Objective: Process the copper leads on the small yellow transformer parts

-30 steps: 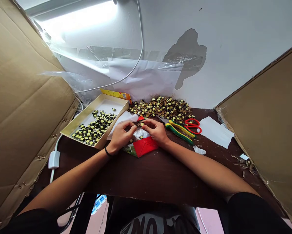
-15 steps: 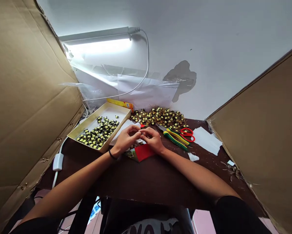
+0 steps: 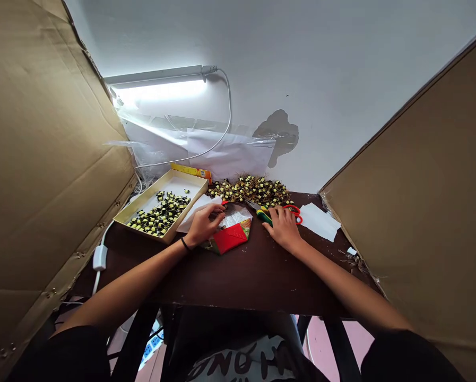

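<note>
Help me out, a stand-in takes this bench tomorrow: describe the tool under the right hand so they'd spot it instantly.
On the dark table, go to the heap of small yellow-and-black parts by the wall. At its near right edge, the right hand rests on pliers with green-and-yellow striped grips; the scissors beside them have red loops.

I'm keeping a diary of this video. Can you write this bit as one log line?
left hand: on red packet's edge | right hand: on green-yellow pliers by red scissors | tray: holds small parts | table: parts pile behind

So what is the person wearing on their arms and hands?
Both forearms are bare, with black sleeves ending near the elbows. The left hand has a thin black band around its wrist. The right hand wears nothing: no glove, ring or watch shows.
</note>
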`<control>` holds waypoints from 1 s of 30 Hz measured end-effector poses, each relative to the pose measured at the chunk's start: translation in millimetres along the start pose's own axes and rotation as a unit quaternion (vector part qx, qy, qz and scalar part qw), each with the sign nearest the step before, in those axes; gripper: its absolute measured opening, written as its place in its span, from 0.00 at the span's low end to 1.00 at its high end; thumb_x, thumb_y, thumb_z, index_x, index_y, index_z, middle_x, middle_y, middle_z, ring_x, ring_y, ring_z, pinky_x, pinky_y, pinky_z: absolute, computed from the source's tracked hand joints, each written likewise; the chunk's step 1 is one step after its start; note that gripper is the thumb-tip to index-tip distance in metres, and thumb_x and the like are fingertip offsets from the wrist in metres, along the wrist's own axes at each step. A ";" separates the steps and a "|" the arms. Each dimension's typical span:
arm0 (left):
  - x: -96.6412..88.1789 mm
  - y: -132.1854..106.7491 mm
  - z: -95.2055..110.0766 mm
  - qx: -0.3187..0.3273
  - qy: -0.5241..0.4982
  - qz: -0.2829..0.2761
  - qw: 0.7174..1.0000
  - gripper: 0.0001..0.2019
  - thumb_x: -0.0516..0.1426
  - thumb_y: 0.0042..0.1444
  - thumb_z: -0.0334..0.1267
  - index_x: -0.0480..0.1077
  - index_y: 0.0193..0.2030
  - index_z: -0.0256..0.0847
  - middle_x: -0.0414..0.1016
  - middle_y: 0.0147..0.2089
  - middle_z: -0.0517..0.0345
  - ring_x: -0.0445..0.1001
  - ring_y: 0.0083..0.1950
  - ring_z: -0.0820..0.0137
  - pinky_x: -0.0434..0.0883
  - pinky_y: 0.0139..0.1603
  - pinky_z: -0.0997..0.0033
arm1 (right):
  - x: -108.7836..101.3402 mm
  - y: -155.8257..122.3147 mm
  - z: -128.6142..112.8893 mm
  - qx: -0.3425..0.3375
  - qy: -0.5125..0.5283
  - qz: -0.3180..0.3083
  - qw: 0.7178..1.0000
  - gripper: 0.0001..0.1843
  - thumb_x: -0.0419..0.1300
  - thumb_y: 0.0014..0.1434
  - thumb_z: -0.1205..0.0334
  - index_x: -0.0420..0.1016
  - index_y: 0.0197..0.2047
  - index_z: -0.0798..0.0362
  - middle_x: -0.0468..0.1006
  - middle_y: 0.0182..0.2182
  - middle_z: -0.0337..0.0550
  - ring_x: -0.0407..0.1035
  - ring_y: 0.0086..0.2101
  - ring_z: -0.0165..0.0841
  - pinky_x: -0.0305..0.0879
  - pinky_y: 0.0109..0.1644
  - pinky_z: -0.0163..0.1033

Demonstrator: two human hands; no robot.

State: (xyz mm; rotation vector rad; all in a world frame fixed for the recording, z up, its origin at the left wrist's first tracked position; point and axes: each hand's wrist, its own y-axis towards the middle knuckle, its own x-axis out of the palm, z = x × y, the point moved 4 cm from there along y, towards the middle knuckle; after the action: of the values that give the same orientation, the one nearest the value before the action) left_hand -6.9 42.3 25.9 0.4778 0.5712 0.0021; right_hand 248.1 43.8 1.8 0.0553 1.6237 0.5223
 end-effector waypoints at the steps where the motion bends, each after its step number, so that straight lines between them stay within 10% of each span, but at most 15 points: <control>1: 0.6 -0.1 -0.6 0.004 0.001 0.002 1.000 0.12 0.57 0.54 0.44 0.72 0.40 0.39 0.80 0.38 0.51 0.78 0.38 0.65 0.73 0.41 0.65 | 1.9 -2.1 3.3 -0.003 -0.004 -0.003 1.000 0.19 0.57 0.61 0.55 0.68 0.52 0.56 0.70 0.50 0.60 0.63 0.45 0.49 0.61 0.48 0.51; 15: 1.7 2.9 -2.5 0.026 0.048 0.015 0.998 0.11 0.55 0.56 0.43 0.73 0.39 0.39 0.80 0.41 0.50 0.77 0.42 0.63 0.72 0.46 0.65 | -2.5 -15.8 16.0 -0.034 0.098 0.038 0.994 0.13 0.55 0.60 0.65 0.70 0.48 0.58 0.74 0.46 0.56 0.65 0.47 0.45 0.63 0.54 0.46; 30: 0.2 4.4 -2.5 0.016 0.030 0.007 0.999 0.14 0.56 0.56 0.46 0.77 0.42 0.40 0.80 0.42 0.50 0.76 0.42 0.64 0.71 0.43 0.67 | -9.4 -15.9 24.3 -0.042 0.086 -0.075 0.993 0.07 0.57 0.60 0.62 0.74 0.41 0.53 0.77 0.38 0.48 0.67 0.42 0.41 0.61 0.46 0.43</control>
State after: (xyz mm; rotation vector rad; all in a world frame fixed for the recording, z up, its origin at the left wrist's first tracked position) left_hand -7.5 47.3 25.9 0.5134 0.6266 0.0203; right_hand 276.7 33.7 4.1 -0.1779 1.7560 0.4887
